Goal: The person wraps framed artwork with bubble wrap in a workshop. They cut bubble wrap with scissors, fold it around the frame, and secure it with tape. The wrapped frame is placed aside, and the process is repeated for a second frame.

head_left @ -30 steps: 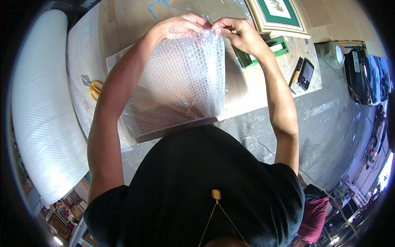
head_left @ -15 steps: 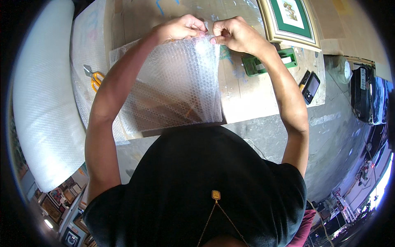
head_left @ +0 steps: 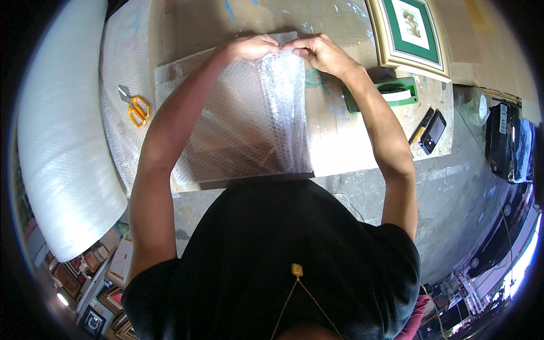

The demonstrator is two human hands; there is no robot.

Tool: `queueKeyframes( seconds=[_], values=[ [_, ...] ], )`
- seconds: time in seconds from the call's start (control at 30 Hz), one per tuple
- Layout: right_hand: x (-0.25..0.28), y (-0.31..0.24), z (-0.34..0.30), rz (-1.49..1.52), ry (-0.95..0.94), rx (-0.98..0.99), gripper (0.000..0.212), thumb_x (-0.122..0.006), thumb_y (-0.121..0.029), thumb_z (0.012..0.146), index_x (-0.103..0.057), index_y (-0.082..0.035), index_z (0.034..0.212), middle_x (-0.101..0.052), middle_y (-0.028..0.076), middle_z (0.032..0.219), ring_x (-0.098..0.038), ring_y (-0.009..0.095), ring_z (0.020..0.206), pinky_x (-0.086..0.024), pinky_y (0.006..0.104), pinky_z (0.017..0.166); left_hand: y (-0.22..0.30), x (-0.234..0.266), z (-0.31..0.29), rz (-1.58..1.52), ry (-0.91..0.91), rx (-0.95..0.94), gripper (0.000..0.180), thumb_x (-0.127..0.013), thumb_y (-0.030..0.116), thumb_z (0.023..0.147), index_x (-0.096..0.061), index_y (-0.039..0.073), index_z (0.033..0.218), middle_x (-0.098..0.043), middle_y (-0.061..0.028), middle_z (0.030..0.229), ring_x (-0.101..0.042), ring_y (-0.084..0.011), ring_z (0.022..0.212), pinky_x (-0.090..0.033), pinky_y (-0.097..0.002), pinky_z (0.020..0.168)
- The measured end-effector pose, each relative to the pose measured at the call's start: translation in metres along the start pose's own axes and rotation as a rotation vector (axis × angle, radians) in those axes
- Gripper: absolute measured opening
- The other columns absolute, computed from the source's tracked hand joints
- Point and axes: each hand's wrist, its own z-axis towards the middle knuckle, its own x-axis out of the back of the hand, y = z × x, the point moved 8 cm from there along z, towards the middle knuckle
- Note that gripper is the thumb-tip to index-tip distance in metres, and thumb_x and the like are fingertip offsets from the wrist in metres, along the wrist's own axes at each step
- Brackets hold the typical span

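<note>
A sheet of clear bubble wrap [head_left: 243, 113] lies folded over something flat and brownish, which shows only dimly through it, at the table's front edge. At its far right corner my left hand [head_left: 253, 47] pinches the wrap's edge, fingers closed. Close beside it on the right, my right hand [head_left: 318, 51] grips the same corner between thumb and fingers. The two sets of fingertips nearly meet, and a small flap of wrap sticks up behind them. Under the fingers, the wrap is gathered into bright creases along its right side.
Left of my arm lie orange-handled scissors [head_left: 134, 106] on more bubble wrap, beside a big upright roll [head_left: 68, 130]. To the right are a green tape dispenser [head_left: 405, 93], a framed picture with a green mat [head_left: 436, 51], a cutter [head_left: 419, 133] and a phone [head_left: 433, 133].
My right hand has turned flatter, its fingers now reaching left to the left hand's fingertips. The left hand has shifted slightly down. The view has moved a little, so the table things appear displaced.
</note>
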Motion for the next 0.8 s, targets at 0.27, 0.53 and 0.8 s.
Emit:
queueKeyframes(
  seconds=[0.27,0.53,0.8],
  values=[
    [0.002,0.013,-0.004,-0.105,-0.235,-0.390,0.014,-0.069,-0.011,0.083,-0.061,0.000,0.088,-0.061,0.010,0.085,-0.061,0.021,0.081,-0.049,0.0343,0.072,0.000,0.000,0.002,0.009,-0.041,0.135,0.034,-0.062,0.017,0.088,-0.063,0.000,0.117,-0.063,-0.0057,0.116,-0.055,-0.0134,0.105,-0.042,-0.0286,0.091],
    [0.002,0.012,0.002,0.246,-0.263,-0.349,0.010,-0.069,-0.005,0.084,-0.060,-0.001,0.081,-0.054,0.001,0.068,-0.050,0.009,0.067,-0.047,0.0278,0.066,0.014,0.012,-0.011,0.488,-0.065,-0.223,0.017,-0.059,0.012,0.082,-0.069,0.002,0.092,-0.057,-0.0119,0.127,-0.050,-0.0199,0.119,-0.041,-0.0339,0.095],
    [-0.019,0.062,-0.014,0.242,0.099,-0.448,0.015,-0.073,-0.002,0.078,-0.068,-0.001,0.091,-0.066,0.009,0.075,-0.061,0.014,0.069,-0.050,0.0312,0.066,0.013,0.007,-0.006,0.741,-0.045,-0.206,0.017,-0.058,0.015,0.080,-0.071,0.004,0.078,-0.055,-0.0117,0.132,-0.050,-0.0213,0.123,-0.041,-0.0359,0.099]
  ],
)
